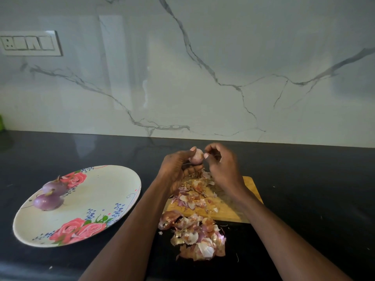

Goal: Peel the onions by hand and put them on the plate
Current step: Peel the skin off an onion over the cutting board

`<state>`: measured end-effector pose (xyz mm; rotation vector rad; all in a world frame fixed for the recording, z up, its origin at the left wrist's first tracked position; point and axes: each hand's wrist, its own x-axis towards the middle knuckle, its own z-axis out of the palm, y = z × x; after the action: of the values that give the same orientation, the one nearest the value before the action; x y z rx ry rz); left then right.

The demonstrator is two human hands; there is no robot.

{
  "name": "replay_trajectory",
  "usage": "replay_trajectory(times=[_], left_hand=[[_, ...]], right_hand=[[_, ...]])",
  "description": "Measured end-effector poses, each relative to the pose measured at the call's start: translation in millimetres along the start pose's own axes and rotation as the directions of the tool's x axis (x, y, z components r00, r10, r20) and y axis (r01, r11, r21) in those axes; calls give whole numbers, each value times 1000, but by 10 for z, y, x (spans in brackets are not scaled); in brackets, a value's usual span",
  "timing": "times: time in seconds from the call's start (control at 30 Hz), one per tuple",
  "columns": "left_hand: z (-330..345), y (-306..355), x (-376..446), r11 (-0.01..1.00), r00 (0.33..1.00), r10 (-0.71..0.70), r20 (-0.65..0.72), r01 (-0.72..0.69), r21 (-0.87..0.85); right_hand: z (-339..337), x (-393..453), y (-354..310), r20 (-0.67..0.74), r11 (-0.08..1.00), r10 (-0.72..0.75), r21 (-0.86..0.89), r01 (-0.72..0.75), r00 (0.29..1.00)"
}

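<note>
Peeling is in hand: the left hand grips a small pale-purple onion above the wooden cutting board, while the right hand has its fingers curled at the skin — whether pinching it, I cannot tell. Two peeled purple onions already sit on the white rose-patterned plate — next, likely strip the last skin and carry this one left to the plate.

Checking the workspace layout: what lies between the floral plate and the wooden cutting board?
In the head view, the left forearm crosses the gap above bare black countertop between the plate and the cutting board. Some onion skins spill off the board's near-left corner.
</note>
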<state>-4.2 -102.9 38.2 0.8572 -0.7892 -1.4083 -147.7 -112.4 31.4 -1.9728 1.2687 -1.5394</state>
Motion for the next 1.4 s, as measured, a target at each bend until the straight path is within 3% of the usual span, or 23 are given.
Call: replay_trajectory(times=[0.13, 0.33, 0.57, 0.9, 1.2, 1.4], left_hand=[[-5, 4, -6, 1000, 1000, 0, 7, 0, -9], [-4, 7, 6, 1000, 1000, 12, -1, -12, 2], [19, -1, -4, 1000, 1000, 15, 6, -15, 26], [12, 42, -23, 998, 998, 55, -9, -55, 20], [15, 0, -20, 983, 992, 124, 7, -123, 137], [26, -39, -36, 978, 991, 124, 51, -131, 164]], right_hand=[[37, -6, 54, 31, 995, -94, -34, 95, 995], [24, -11, 48, -48, 992, -128, -15, 128, 991], [34, -46, 40, -37, 952, -257, -182, 246, 966], [-25, -50, 67, 26, 941, -297, -164, 297, 955], [-47, -89, 36, 13, 916, -351, -203, 346, 936], [-45, -56, 80, -73, 954, -244, -198, 226, 967]])
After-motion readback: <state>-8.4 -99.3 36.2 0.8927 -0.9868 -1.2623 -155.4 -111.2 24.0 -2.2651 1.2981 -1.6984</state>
